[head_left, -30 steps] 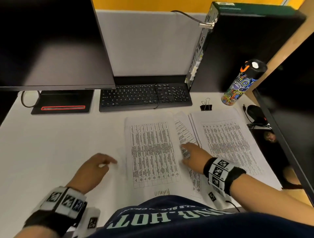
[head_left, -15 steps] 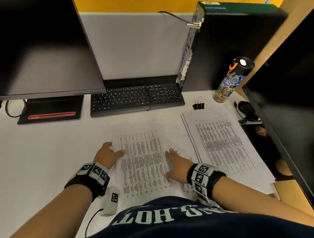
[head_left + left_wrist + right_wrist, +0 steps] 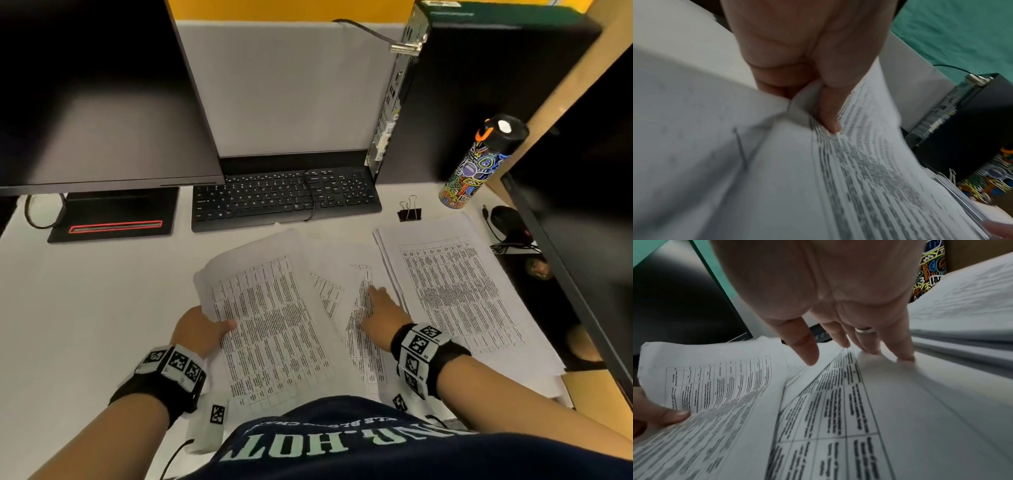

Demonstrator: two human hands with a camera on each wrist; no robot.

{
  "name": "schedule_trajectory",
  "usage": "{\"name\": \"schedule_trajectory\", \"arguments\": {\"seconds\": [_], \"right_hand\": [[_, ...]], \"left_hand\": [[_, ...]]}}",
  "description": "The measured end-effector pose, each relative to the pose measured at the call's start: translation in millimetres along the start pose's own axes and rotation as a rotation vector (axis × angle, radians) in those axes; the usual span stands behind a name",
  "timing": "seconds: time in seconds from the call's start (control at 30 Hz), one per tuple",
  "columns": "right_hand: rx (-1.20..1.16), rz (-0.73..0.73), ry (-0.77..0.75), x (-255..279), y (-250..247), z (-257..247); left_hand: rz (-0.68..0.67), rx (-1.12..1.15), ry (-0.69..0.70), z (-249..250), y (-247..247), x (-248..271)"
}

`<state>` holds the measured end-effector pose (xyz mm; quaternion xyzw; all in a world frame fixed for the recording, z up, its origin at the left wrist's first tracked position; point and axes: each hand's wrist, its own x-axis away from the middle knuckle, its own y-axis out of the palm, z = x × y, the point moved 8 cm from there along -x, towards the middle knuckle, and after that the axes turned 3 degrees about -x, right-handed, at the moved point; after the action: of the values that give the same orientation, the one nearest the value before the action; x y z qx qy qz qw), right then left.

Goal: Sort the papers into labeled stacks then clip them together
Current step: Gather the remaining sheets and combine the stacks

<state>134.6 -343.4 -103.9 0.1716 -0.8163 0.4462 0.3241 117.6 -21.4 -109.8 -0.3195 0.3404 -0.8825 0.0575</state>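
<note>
**Loose sheets at risk of mixing mid-sort**

Caught mid-lift on the white bench [image 3: 85, 308]: a curled sheaf of white printed table sheets [image 3: 270, 318], raised off the surface just left of the thick squared stack of printed white papers [image 3: 459, 294]. Left hand [image 3: 198, 330] pinching the sheaf's left edge, thumb on top and fingers [image 3: 830, 113] tucked beneath, the paper buckling at the pinch. Right hand [image 3: 383, 318] laid flat, fingers [image 3: 902, 353] straight and slightly spread, pressing down the fanned loose sheets [image 3: 359, 329] lying between sheaf and thick stack, fingertips almost against that stack's left edge.

Likely trouble from here: with so narrow a grip on one edge only, lower pages sliding out of the sheaf and dropping onto the fanned sheets, undoing the sort. Further creasing possible where the thumb bunches the paper. If the flat hand slides right, a nudge to the thick stack's edge and a skewed pile; if lifted early, the fanned sheets dragged along by the rising sheaf. Small black binder clip [image 3: 409, 212] lying unused just behind the thick stack, beside the black keyboard [image 3: 284, 198], so nothing yet fastened. Labels not legible in any view.
</note>
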Motion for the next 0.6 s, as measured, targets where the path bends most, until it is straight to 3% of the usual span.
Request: {"name": "schedule_trajectory", "arguments": {"seconds": [0.23, 0.3, 0.43, 0.6], "right_hand": [[0.013, -0.113, -0.163, -1, 25, -29], [-0.074, -0.036, -0.212, -3, 15, -34], [-0.368, 0.259, -0.104, -8, -25, -12], [-0.553, 0.249, -0.030, -13, -34, -1]], "left_hand": [[-0.050, 0.163, -0.006, -10, -5, 3], [-0.044, 0.234, -0.017, -16, -7, 3], [-0.048, 0.431, -0.036, -24, -9, 7], [-0.090, 0.584, -0.022, -28, -12, 10]]}}
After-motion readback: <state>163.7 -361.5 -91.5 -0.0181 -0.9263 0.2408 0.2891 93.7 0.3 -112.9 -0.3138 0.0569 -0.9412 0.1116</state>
